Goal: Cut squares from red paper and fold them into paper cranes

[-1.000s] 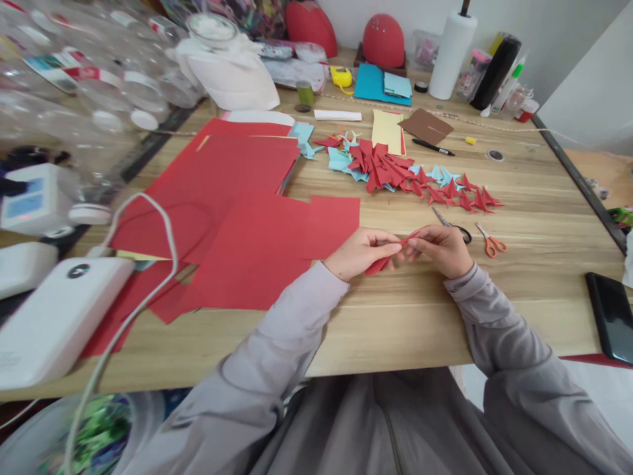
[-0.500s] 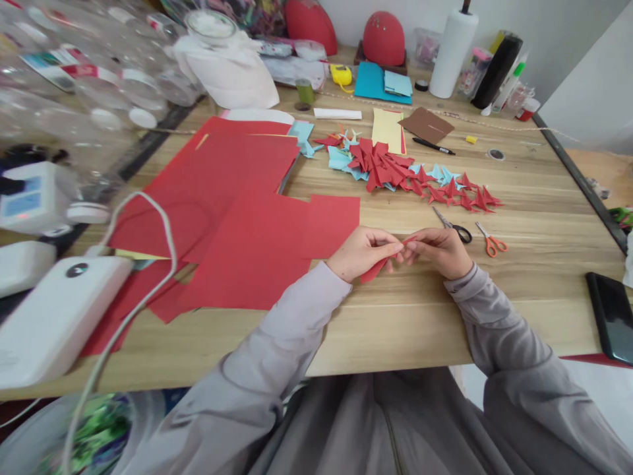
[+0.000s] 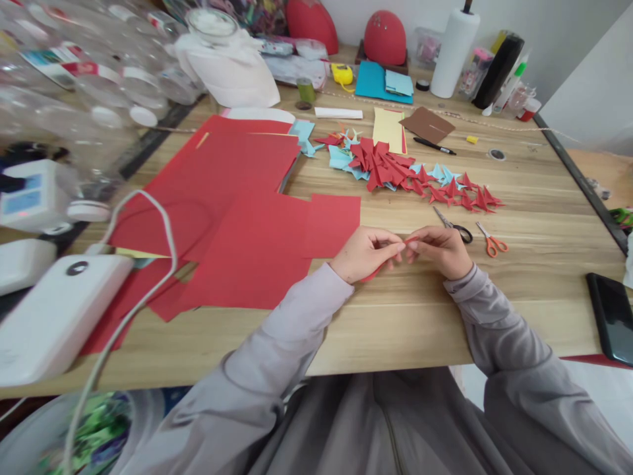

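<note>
Between my two hands is a small piece of folded red paper (image 3: 372, 274), mostly covered by the fingers. My left hand (image 3: 368, 253) pinches it, and a red edge shows below the palm. The thumb and forefinger of my right hand (image 3: 442, 251) close on its other end, fingertips almost touching those of the left. Just left of my left hand lies a red paper square (image 3: 335, 225) on larger red sheets (image 3: 247, 257). Black-handled scissors (image 3: 452, 226) lie behind my right hand, with orange-handled scissors (image 3: 492, 241) to their right.
Folded red paper pieces (image 3: 380, 163) and blue ones lie in a pile beyond my hands. A black pen (image 3: 434, 146) and brown paper (image 3: 426, 125) are farther back. A white power bank (image 3: 64, 316) with a cable stands at left. A phone (image 3: 613, 316) lies at the right edge.
Less of the red paper shows below my left hand and between the fingertips. My hands have stayed nearly in place.
</note>
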Demonstrator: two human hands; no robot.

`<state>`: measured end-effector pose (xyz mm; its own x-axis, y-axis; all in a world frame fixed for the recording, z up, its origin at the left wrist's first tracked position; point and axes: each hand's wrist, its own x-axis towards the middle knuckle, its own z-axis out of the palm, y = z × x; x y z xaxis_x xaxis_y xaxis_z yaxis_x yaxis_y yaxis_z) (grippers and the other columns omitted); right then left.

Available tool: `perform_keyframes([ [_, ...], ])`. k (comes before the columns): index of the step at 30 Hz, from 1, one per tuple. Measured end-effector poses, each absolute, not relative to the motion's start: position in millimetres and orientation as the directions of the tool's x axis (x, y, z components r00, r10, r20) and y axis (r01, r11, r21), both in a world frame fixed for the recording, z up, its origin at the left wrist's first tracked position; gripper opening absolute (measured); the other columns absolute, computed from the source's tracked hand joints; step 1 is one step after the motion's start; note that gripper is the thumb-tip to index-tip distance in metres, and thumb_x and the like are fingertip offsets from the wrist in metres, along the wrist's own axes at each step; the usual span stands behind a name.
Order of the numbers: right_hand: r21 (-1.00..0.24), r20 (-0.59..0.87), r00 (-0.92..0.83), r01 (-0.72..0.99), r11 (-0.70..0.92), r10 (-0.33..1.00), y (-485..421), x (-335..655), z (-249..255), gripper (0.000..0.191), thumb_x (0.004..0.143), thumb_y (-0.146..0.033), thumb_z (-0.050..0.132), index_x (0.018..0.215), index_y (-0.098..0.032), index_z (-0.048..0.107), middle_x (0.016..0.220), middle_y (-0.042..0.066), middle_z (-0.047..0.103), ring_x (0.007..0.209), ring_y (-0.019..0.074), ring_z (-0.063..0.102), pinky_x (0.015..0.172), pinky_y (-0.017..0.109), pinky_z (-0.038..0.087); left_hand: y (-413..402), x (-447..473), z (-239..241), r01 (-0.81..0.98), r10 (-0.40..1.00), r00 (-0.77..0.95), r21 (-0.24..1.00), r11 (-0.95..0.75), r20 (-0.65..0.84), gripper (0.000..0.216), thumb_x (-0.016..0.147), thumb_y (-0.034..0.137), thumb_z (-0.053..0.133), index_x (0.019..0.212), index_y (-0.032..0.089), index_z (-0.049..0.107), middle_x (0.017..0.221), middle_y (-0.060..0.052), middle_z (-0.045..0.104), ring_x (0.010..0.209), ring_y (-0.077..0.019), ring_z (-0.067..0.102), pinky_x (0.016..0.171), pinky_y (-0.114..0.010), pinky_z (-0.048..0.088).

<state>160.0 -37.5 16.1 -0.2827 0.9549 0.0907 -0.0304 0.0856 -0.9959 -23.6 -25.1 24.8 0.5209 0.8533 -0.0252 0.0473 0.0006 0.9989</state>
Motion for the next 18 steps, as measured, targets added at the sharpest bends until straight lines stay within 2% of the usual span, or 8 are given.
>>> perform_keyframes([
  [7,-0.985,0.136,-0.298,0.057,0.16,0.945,-39.0,162.9,17.7,0.031,0.081,-0.045,0.065,0.088,-0.014,0.07,0.067,0.004,0.069,0.056,0.0131,0.065,0.057,0.027,0.056,-25.4,-24.9,20.6,0.191,0.896,0.429,0.957,-0.217,0.117,0.02,0.08,0.026,0.057,0.067,0.013,0.065,0.06,-0.003,0.063,0.047,-0.009,0.053,0.048,-0.022,0.041],
  [10,-0.926,0.244,-0.269,0.221,0.306,0.932,-38.4,165.5,16.3,0.031,0.084,-0.042,0.062,0.097,-0.015,0.068,0.077,0.007,0.072,0.064,0.0149,0.068,0.063,0.029,0.057,-23.2,-26.8,17.6,0.332,0.86,0.441,0.844,-0.422,0.257,0.022,0.082,0.023,0.054,0.067,0.014,0.066,0.063,-0.003,0.065,0.051,-0.0099,0.054,0.051,-0.023,0.04],
  [12,-0.792,0.364,-0.301,0.399,0.463,0.881,-36.9,166.4,13.6,0.026,0.085,-0.037,0.062,0.097,-0.016,0.068,0.082,0.008,0.072,0.071,0.0164,0.068,0.067,0.03,0.056,-22.6,-27.9,16.5,0.441,0.817,0.477,0.715,-0.542,0.324,0.022,0.083,0.021,0.052,0.069,0.015,0.068,0.067,-0.004,0.067,0.057,-0.0115,0.056,0.055,-0.024,0.039],
  [14,-0.596,0.452,-0.387,0.54,0.595,0.804,-35.0,166.9,9.9,0.019,0.088,-0.031,0.057,0.092,-0.016,0.069,0.084,0.009,0.072,0.076,0.0172,0.068,0.071,0.03,0.055,-22.9,-28.8,15.9,0.538,0.781,0.522,0.579,-0.613,0.343,0.023,0.085,0.02,0.05,0.072,0.017,0.069,0.072,-0.004,0.069,0.062,-0.0135,0.059,0.056,-0.025,0.038],
  [18,-0.316,0.467,-0.522,0.656,0.686,0.714,-32.9,168.3,2.9,0.024,0.093,-0.024,0.046,0.09,-0.016,0.068,0.084,0.009,0.072,0.077,0.017,0.066,0.073,0.028,0.053,-22.9,-31.1,14.9,0.636,0.739,0.593,0.378,-0.673,0.32,0.026,0.087,0.022,0.047,0.072,0.019,0.068,0.073,-0.004,0.07,0.068,-0.0169,0.063,0.053,-0.027,0.035],
])
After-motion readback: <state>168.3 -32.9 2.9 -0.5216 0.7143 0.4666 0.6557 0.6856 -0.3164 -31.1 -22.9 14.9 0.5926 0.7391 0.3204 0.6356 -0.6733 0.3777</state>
